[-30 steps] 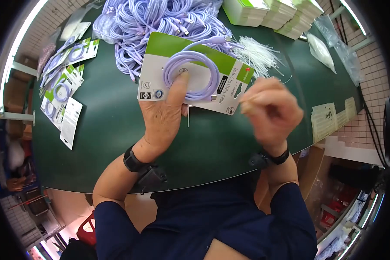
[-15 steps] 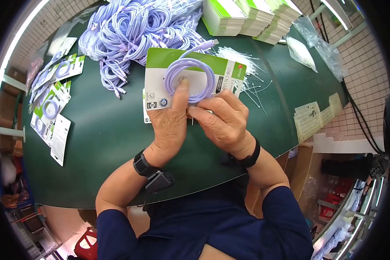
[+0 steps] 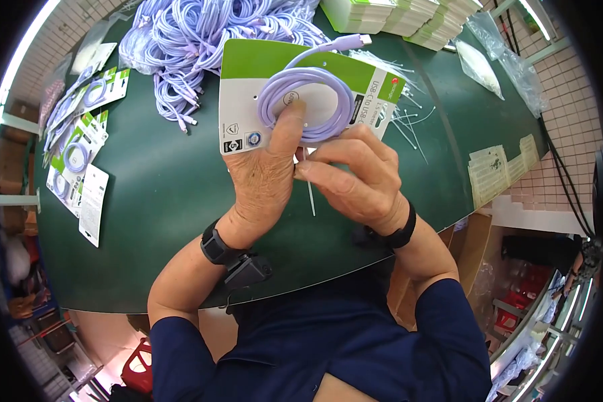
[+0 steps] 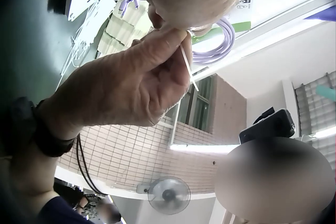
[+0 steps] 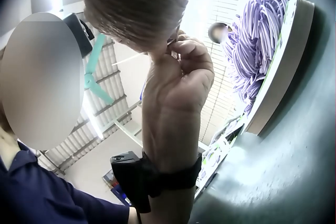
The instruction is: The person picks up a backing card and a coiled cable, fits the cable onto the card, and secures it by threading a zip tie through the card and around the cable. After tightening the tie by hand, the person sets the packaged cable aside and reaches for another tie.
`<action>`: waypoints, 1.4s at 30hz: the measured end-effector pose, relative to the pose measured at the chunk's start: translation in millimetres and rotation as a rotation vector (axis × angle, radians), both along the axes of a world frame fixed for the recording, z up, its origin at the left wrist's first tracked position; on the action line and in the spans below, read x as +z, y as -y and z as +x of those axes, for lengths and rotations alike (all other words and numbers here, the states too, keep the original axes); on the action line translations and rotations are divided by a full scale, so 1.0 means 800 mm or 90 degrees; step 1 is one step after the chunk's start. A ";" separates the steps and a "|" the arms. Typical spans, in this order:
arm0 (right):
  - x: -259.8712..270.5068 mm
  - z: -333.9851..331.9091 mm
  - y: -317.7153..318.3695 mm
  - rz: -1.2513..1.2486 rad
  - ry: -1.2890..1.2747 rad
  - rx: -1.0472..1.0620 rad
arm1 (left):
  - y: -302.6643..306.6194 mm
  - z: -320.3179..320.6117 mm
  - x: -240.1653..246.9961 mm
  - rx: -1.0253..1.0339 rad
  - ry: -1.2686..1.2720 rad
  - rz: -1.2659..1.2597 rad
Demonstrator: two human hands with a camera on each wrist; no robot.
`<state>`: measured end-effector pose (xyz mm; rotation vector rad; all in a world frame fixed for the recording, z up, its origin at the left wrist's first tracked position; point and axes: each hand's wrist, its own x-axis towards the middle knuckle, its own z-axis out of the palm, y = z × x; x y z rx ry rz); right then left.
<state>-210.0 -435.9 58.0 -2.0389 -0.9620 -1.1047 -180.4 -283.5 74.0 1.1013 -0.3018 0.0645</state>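
Observation:
My left hand (image 3: 283,137) holds a white and green packaging card (image 3: 248,63) above the green table (image 3: 154,201). Its thumb presses a coiled purple USB cable (image 3: 305,84) flat onto the card, and its fingers are hidden behind. Just below the card's lower edge, my right hand (image 3: 309,169) pinches a thin white cable tie (image 3: 310,194) that hangs down between the two hands. The left wrist view shows the right hand (image 4: 131,82) pinching the tie (image 4: 188,69) under the cable loop (image 4: 223,40). In the right wrist view the left hand (image 5: 178,77) appears from below.
A heap of loose purple cables (image 3: 201,33) lies behind the card. Stacks of blank cards (image 3: 395,17) stand at the back right, with loose white ties (image 3: 409,117) nearby. Packed cards (image 3: 80,141) lie at the left. Plastic bags (image 3: 489,57) and label sheets (image 3: 492,174) sit on the right.
My right hand came in from the right to the card's lower edge, now pinching the tie. The card and left hand have lifted slightly towards the camera.

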 end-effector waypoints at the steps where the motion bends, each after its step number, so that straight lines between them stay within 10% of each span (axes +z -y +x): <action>1: 0.000 -0.001 0.000 0.001 -0.006 0.001 | 0.000 0.001 -0.001 -0.006 0.024 -0.003; 42: 0.007 -0.005 -0.011 0.071 -0.045 -0.128 | -0.002 0.009 -0.011 -0.092 0.014 0.032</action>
